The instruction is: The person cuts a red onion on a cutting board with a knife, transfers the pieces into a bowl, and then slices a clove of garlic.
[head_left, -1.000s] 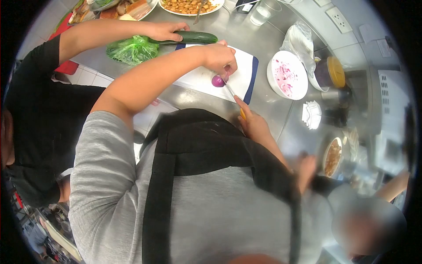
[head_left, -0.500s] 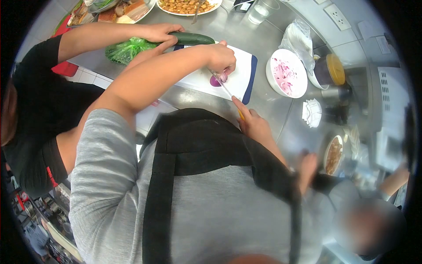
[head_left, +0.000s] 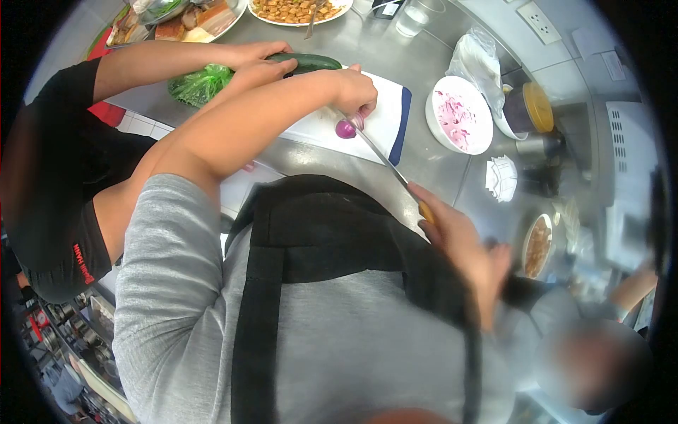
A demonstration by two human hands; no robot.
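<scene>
My left hand (head_left: 355, 92) curls its fingers on a red onion (head_left: 345, 128) lying on a white cutting board (head_left: 311, 128) with a dark blue edge. In my right hand (head_left: 455, 237) is the yellow handle of a knife (head_left: 395, 172), off the board's near right side. The blade slants up and left, its front part resting at the onion. Close beyond my left hand, a co-worker's two hands (head_left: 265, 62) hold a long dark green cucumber (head_left: 314, 62) by the board's far edge.
A white bowl with pink scraps (head_left: 452, 116) stands to the right, beside a plastic bag (head_left: 474, 60). Leafy greens in plastic (head_left: 201, 86) lie left. A plate of diced food (head_left: 296, 11) sits at the back. Another person's hand (head_left: 500, 261) is near my right arm.
My right hand has drawn the knife back toward the lower right, showing more of the blade. My left hand stays on the onion. The co-worker's hands and cucumber shifted slightly.
</scene>
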